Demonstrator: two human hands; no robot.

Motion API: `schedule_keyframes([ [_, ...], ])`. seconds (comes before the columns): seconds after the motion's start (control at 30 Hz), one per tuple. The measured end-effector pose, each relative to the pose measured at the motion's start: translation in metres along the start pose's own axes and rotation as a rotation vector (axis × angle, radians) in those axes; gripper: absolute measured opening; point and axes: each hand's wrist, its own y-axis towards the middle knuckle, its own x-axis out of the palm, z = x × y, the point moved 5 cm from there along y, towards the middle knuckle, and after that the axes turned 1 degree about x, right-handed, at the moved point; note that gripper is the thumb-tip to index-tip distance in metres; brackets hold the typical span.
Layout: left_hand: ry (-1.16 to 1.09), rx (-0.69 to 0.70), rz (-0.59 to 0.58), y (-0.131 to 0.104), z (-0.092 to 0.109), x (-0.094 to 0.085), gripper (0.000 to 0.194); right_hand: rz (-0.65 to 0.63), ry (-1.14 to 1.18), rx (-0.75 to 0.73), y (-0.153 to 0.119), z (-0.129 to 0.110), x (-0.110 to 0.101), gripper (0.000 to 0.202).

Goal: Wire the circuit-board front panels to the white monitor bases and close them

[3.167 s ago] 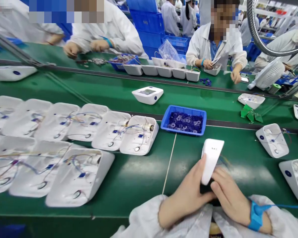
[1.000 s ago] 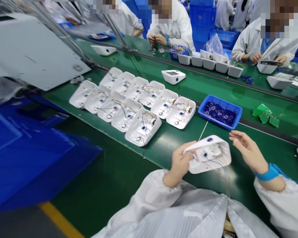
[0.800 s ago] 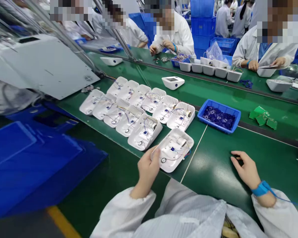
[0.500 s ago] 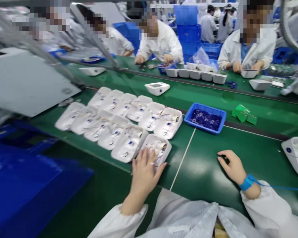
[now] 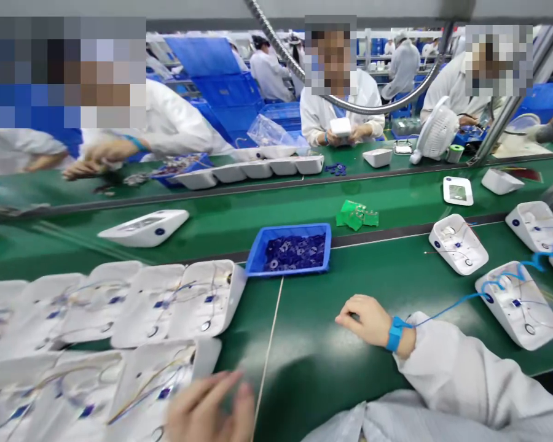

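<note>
My left hand (image 5: 212, 408) is at the bottom edge, blurred, with its fingers loosely apart and nothing seen in them. It hovers beside the nearest white plastic housing (image 5: 141, 383), partly covering it; whether it touches cannot be told. That housing lies open side up in two rows of similar housings, with thin wires and small blue connectors inside. Over the green bench, my right hand (image 5: 366, 319) is curled, its thumb and fingertips drawn together, with nothing visible in it. A blue wrist strap (image 5: 396, 334) with a coiled cord is around that wrist.
A blue tray (image 5: 253, 261) of dark blue rings stands at the bench's far edge. Beyond lie green pieces (image 5: 357, 215) and a white device (image 5: 145, 228). More wired housings (image 5: 518, 307) are at right. Co-workers (image 5: 341, 101) sit opposite; a metal hose (image 5: 378, 110) hangs ahead.
My view has swung right. My left hand has lifted off the nearest housing and shifted toward its right side. My right hand's fingers have drawn closer together; it stays over the bench.
</note>
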Motion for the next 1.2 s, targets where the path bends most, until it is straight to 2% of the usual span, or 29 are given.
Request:
schedule_keyframes([
  [0.1, -0.326, 0.116, -0.227, 0.03, 0.052, 0.058, 0.02, 0.036, 0.03, 0.009, 0.001, 0.0, -0.002, 0.021],
  [0.2, -0.586, 0.092, -0.336, 0.051, 0.081, 0.113, 0.021, 0.116, 0.051, 0.058, 0.002, 0.005, -0.008, 0.025],
  [0.27, -0.706, 0.003, -0.332, 0.058, 0.087, 0.145, 0.018, 0.189, 0.062, 0.111, 0.002, 0.01, -0.013, 0.028],
  [0.33, -0.762, -0.139, -0.291, 0.058, 0.085, 0.172, 0.013, 0.265, 0.076, 0.172, 0.002, 0.016, -0.02, 0.031],
  [0.43, -0.781, -0.322, -0.303, 0.049, 0.076, 0.198, 0.013, 0.355, 0.114, 0.26, 0.002, 0.026, -0.028, 0.036],
  [0.53, -0.828, -0.37, -0.404, 0.041, 0.07, 0.207, 0.015, 0.382, 0.163, 0.323, 0.002, 0.032, -0.031, 0.046],
  [0.73, -0.909, -0.344, -0.531, 0.04, 0.075, 0.199, 0.022, 0.321, 0.194, 0.353, 0.002, 0.029, -0.028, 0.062],
  [0.9, -0.928, -0.374, -0.547, 0.041, 0.078, 0.198, 0.023, 0.297, 0.176, 0.347, 0.001, 0.025, -0.029, 0.063],
  [1.2, -0.915, -0.357, -0.577, 0.039, 0.069, 0.192, 0.023, 0.283, 0.073, 0.308, 0.003, 0.022, -0.029, 0.064],
])
